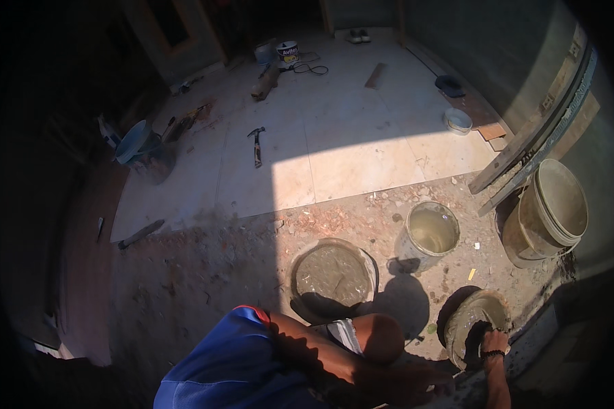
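Note:
My right hand (492,339), with a dark band on the wrist, reaches into a small tilted bucket (501,305) smeared with grey mortar at the lower right. Its fingers are buried in a dark lump there, and the grip is unclear. My left arm in a blue sleeve crosses the lower edge. My left hand (430,382) lies in deep shadow near the ground beside that bucket, its fingers hard to make out. My bent knee (378,337) sits between the arm and a round pan of wet mortar (333,276).
A bucket of murky water (432,230) stands behind the pan. Stacked buckets (552,211) and leaning planks (525,150) are at the right. Pale floor tiles (348,150) carry a hammer (256,144), a white bowl (457,120) and a blue basin (140,146). Rubble covers the bare ground.

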A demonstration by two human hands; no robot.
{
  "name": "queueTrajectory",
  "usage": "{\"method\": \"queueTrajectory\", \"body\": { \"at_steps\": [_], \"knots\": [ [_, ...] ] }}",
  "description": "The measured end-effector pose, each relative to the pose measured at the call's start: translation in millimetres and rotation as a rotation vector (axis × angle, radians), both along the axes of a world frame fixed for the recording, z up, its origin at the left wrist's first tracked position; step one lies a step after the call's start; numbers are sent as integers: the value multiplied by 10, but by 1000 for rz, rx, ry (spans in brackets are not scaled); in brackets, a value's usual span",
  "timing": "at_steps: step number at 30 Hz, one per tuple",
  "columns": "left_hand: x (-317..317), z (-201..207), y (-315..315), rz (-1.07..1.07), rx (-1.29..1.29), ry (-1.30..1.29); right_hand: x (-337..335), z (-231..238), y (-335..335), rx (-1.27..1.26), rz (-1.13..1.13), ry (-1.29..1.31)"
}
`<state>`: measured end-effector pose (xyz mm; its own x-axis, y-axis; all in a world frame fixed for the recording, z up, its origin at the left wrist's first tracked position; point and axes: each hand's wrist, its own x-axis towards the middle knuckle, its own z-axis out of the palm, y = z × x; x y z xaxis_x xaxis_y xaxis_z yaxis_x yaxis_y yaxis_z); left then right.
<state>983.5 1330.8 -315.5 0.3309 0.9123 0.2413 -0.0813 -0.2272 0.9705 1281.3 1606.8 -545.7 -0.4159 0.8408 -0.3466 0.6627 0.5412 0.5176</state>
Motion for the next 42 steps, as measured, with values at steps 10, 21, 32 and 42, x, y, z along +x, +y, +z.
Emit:
{"method": "queueTrajectory", "body": {
  "at_steps": [10,21,32,42],
  "knots": [
    [-1,-236,76,-98,-78,83,-280,1561,-605,-123,-106,24],
    [-3,-295,186,-208,-107,133,66,312,-86,-11,-206,150],
    [-27,-331,222,-257,-147,170,-19,1116,181,175,-82,43],
    [56,-336,255,-325,-142,192,-131,331,-128,-141,-102,12]
  ]
}}
